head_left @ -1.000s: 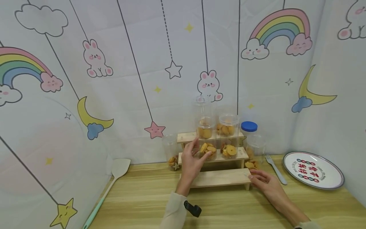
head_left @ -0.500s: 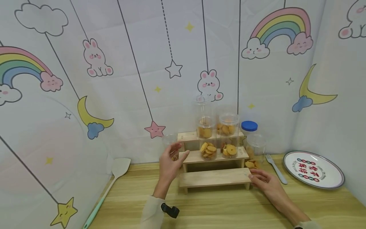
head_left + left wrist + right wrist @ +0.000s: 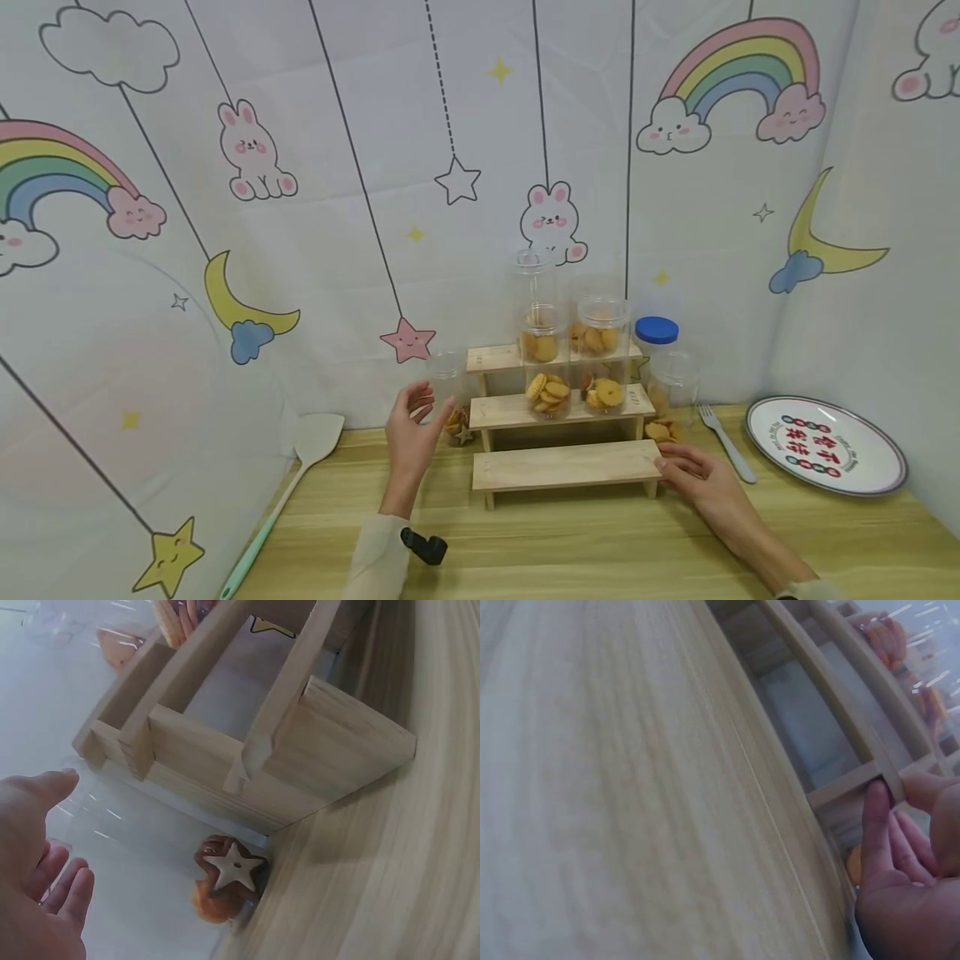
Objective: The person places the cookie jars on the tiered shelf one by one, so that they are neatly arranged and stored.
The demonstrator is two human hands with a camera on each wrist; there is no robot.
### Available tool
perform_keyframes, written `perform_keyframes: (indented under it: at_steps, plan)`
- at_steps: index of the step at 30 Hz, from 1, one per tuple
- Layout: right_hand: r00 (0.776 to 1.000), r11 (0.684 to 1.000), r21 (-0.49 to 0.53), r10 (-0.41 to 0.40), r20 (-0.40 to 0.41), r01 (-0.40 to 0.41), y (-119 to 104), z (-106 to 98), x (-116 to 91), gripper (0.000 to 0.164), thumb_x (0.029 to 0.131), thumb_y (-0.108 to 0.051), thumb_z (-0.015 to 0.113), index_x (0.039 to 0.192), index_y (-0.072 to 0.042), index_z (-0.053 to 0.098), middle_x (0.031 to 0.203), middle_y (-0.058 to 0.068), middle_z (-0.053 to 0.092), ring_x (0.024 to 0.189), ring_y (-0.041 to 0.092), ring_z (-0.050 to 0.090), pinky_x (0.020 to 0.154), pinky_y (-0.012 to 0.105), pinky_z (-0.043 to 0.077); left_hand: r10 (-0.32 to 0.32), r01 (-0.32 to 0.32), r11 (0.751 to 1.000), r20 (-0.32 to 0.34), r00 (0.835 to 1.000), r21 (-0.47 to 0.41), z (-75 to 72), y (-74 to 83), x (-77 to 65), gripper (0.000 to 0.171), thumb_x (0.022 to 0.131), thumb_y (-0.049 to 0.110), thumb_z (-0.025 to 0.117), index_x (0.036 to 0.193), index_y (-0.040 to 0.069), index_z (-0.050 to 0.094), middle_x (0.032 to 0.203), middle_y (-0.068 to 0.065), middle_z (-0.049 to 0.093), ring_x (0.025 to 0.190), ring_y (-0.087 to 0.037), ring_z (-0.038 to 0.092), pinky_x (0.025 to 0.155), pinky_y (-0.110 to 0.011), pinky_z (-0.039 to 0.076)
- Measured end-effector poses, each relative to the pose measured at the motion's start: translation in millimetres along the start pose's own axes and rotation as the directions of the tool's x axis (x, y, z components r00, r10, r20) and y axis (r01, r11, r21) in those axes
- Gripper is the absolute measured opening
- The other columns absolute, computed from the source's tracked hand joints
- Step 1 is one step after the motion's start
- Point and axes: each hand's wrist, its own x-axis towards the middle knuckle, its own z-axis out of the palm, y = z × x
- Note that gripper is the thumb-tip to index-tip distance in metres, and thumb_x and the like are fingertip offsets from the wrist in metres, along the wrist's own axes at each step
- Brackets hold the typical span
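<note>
Tabletop (image 3: 570, 558): yellowish wood look, grain running mostly side to side. Wooden rack (image 3: 566, 467) stands upright on it: pale, three stepped tiers, lowest in front, highest at rear. All places below by the rack.

On the rack's middle tier: two clear front jars (image 3: 547, 398), upright, side by side. On its top tier: two clear rear jars (image 3: 536, 283), partly screened by the front pair.

On the tabletop: left jar (image 3: 450, 375), upright, just beside the rack's left end. Spatula (image 3: 318, 435), flat, well left of the rack, handle toward the near side. Right jar (image 3: 671, 392), beside the rack's right end; blue-lidded jar (image 3: 657, 330) behind it, base hidden. Fork (image 3: 728, 446), right of the rack, tines away. Plate (image 3: 870, 450), farther right of the rack.
</note>
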Motion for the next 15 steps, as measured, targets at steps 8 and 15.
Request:
perform_keyframes:
  at_steps: [8, 15]
  plan:
    - [1.0, 1.0, 0.005, 0.023, 0.004, -0.023, -1.3, -0.4, -0.8, 0.06, 0.096, -0.036, 0.068, 0.143, -0.003, 0.05, 0.11, 0.0, 0.073, 0.1, 0.007, 0.069, 0.087, 0.026, 0.06, -0.077, 0.077, 0.996, -0.001, 0.997, -0.051, 10.8, -16.7, 1.8, 0.067, 0.081, 0.029, 0.086, 0.135, 0.004, 0.054, 0.137, -0.015, 0.058, 0.128, -0.033, 0.057, 0.106, -0.052, 0.05]
    - [0.999, 0.999, 0.026, 0.046, 0.008, -0.047, -1.6, -0.5, -0.3, 0.062, 0.096, -0.036, 0.069, 0.144, -0.003, 0.049, 0.111, 0.001, 0.072, 0.1, 0.009, 0.07, 0.088, 0.026, 0.06, -0.108, 0.108, 0.994, 0.002, 0.994, -0.027, 21.3, -26.2, 0.8, 0.072, 0.083, 0.025, 0.085, 0.141, 0.003, 0.049, 0.142, -0.017, 0.055, 0.134, -0.034, 0.051, 0.112, -0.051, 0.045]
